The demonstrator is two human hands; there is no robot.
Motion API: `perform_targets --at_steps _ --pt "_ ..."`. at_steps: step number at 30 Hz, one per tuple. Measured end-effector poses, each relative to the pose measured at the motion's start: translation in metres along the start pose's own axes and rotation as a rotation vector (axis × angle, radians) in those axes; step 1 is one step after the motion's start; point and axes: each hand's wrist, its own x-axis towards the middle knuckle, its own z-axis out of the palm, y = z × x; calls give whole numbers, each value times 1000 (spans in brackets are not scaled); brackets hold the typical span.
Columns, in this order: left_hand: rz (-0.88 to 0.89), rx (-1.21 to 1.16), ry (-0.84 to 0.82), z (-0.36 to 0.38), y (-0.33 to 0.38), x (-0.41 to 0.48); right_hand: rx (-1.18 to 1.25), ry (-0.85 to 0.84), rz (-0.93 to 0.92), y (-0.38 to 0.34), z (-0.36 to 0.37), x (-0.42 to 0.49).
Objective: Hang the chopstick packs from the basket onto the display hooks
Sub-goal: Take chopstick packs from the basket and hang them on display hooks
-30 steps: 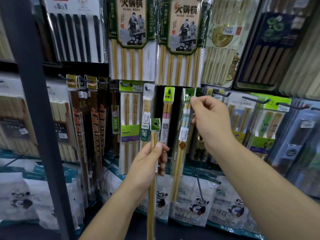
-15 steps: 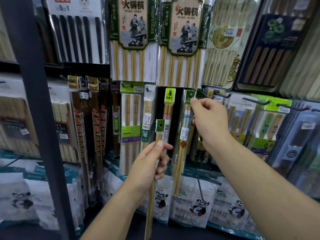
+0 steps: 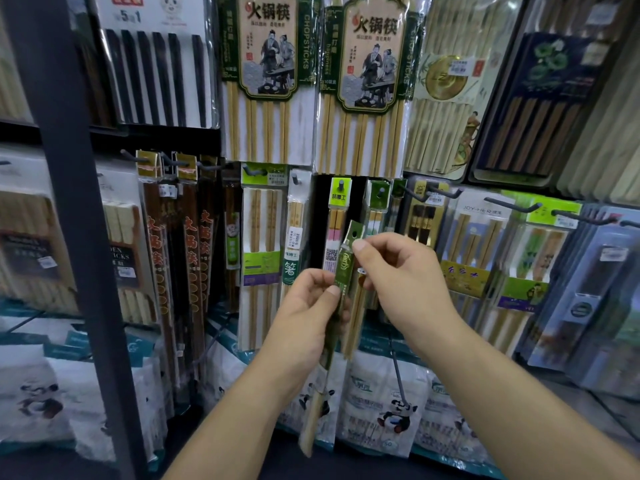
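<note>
The display wall [image 3: 346, 174] was packed tight, with large hot-pot packs [image 3: 266, 81] above and a crowded row of narrow ones below. The basket was out of view.

In front of that lower row both hands held one chopstick pack [image 3: 343, 271], tilted, its top leaning right and its foot low before the panda bags [image 3: 391, 410]. It was clear of every hook. The left hand [image 3: 304, 320] curled round the middle of the pack with the thumb pressed on its face. The right hand [image 3: 405, 282] pinched the green header just under the hang hole [image 3: 354, 233].

The likely target was the hook [image 3: 381, 191] that already carried a matching green-headed pack [image 3: 379, 202]. The tilt was the main risk: brought up askew, the small hole could miss the hook tip and the header could buckle or tear. The thumb sat close to the hole and could block the tip. The neighbouring yellow-headed pack [image 3: 341, 195] hung just beside it, so a sideways nudge might knock it loose. The long lower end, unsupported, could swing into the packs below.
</note>
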Motion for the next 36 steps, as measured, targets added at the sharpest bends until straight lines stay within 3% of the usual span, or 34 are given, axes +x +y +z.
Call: perform_targets --at_steps 7,14,30,33,36 --pt "121 52 41 9 11 0 53 92 -39 -7 -4 13" --pt "91 77 10 20 8 -3 178 272 36 -13 -3 37" --pt "117 169 47 20 -1 1 177 327 72 -4 3 47" --pt "126 315 45 17 -2 0 151 324 61 3 2 48" --pt "273 786 3 15 1 0 118 309 23 10 -1 48"
